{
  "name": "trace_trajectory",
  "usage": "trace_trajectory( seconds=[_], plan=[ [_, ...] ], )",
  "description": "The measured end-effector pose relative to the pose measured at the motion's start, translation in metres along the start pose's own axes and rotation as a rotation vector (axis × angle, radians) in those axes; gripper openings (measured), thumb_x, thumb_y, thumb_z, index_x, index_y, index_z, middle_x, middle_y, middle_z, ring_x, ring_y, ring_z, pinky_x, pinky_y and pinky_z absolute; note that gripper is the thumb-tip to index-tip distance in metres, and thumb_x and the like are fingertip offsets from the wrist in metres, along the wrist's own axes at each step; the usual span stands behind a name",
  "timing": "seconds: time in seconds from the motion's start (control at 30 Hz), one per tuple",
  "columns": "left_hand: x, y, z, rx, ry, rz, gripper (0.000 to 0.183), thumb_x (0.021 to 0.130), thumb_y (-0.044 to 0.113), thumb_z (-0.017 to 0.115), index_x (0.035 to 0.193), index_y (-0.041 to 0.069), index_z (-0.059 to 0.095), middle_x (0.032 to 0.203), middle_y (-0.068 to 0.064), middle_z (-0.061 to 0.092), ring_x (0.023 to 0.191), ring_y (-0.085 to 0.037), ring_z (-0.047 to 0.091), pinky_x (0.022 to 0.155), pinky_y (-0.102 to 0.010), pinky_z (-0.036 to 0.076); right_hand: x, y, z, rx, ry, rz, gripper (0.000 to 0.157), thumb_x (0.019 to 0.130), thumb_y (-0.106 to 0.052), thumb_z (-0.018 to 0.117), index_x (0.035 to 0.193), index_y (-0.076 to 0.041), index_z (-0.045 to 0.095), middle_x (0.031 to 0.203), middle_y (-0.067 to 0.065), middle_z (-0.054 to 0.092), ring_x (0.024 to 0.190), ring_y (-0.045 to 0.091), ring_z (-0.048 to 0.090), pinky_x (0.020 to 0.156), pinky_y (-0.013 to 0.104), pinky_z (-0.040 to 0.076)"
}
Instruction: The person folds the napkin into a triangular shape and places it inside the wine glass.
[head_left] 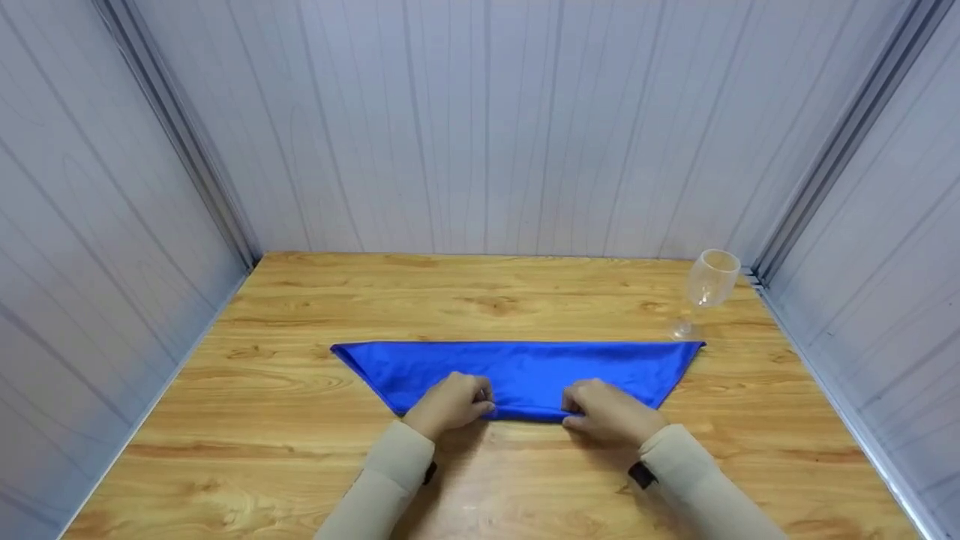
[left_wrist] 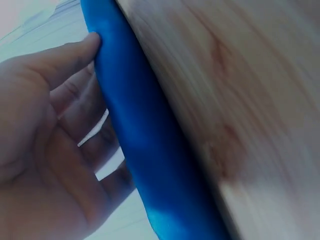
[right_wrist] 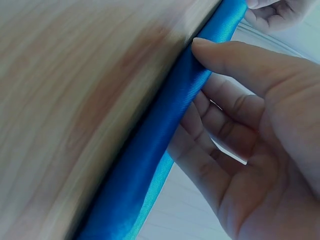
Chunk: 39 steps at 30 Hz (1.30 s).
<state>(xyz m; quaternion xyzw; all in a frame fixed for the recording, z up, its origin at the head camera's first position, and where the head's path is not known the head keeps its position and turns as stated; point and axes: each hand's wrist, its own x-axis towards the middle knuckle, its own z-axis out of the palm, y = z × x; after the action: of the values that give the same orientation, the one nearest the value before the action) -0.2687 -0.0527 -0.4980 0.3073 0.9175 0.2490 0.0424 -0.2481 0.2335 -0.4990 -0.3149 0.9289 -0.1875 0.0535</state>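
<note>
A shiny blue cloth [head_left: 525, 371] lies folded on the wooden table, its long straight edge at the back and slanted ends narrowing toward a shorter front edge. That front edge forms a thick fold or roll. Left of its middle, my left hand [head_left: 448, 405] pinches it. My right hand [head_left: 609, 411] pinches the same edge farther right. Up close in the left wrist view, the thumb [left_wrist: 90, 45] presses the rolled band [left_wrist: 145, 130], with the other fingers curled behind it. The right wrist view shows a like grip, thumb [right_wrist: 215, 52] on the band and fingers partly hidden behind.
A clear stemmed glass [head_left: 711, 281] stands at the back right, its foot just behind the cloth's right corner. Pale panelled walls [head_left: 487, 135] enclose the wooden table [head_left: 285, 450] at the back and on both sides.
</note>
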Motion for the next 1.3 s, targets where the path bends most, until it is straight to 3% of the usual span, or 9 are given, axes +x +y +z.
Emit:
trace_trajectory(
  seconds=[0.2, 0.57, 0.93, 1.1, 1.3],
  plan=[
    [0.007, 0.002, 0.002, 0.037, -0.044, -0.101, 0.009, 0.094, 0.016, 0.072, 0.086, 0.014, 0.068, 0.079, 0.003, 0.065, 0.071, -0.012, 0.059, 0.066, -0.033, 0.051, 0.001, 0.001, 0.0, -0.027, 0.008, -0.001, 0.011, 0.092, -0.014, 0.072, 0.083, -0.015, 0.066, 0.08, -0.008, 0.058, 0.073, 0.007, 0.053, 0.065, 0.031, 0.049],
    [0.012, 0.006, 0.0, 0.046, -0.089, -0.17, 0.01, 0.094, 0.016, 0.07, 0.086, 0.012, 0.066, 0.081, 0.001, 0.065, 0.072, -0.014, 0.058, 0.069, -0.035, 0.052, 0.004, 0.001, 0.0, -0.039, 0.005, 0.018, 0.011, 0.096, -0.015, 0.067, 0.085, -0.015, 0.065, 0.081, -0.006, 0.058, 0.074, 0.01, 0.053, 0.067, 0.034, 0.05],
    [0.011, 0.001, 0.002, 0.001, -0.125, -0.175, 0.011, 0.098, 0.017, 0.066, 0.09, 0.014, 0.06, 0.082, 0.002, 0.058, 0.074, -0.014, 0.052, 0.071, -0.035, 0.048, 0.01, 0.006, -0.008, 0.016, -0.07, -0.01, 0.004, 0.1, -0.008, 0.059, 0.097, -0.005, 0.06, 0.087, 0.0, 0.061, 0.082, 0.018, 0.06, 0.074, 0.041, 0.052],
    [0.01, -0.001, 0.001, -0.019, -0.147, -0.176, 0.01, 0.099, 0.018, 0.064, 0.092, 0.014, 0.058, 0.084, 0.001, 0.058, 0.079, -0.016, 0.053, 0.075, -0.038, 0.047, 0.016, 0.014, -0.01, 0.058, -0.109, -0.024, 0.004, 0.1, -0.009, 0.058, 0.097, -0.006, 0.057, 0.087, -0.002, 0.06, 0.081, 0.015, 0.057, 0.074, 0.038, 0.05],
    [0.01, -0.004, 0.002, -0.028, -0.156, -0.15, 0.009, 0.1, 0.017, 0.061, 0.093, 0.013, 0.058, 0.088, 0.0, 0.059, 0.085, -0.018, 0.056, 0.08, -0.04, 0.048, 0.024, 0.02, -0.016, 0.101, -0.185, 0.019, 0.004, 0.099, -0.01, 0.057, 0.096, -0.009, 0.06, 0.088, -0.004, 0.061, 0.079, 0.012, 0.052, 0.074, 0.035, 0.047]
  ],
)
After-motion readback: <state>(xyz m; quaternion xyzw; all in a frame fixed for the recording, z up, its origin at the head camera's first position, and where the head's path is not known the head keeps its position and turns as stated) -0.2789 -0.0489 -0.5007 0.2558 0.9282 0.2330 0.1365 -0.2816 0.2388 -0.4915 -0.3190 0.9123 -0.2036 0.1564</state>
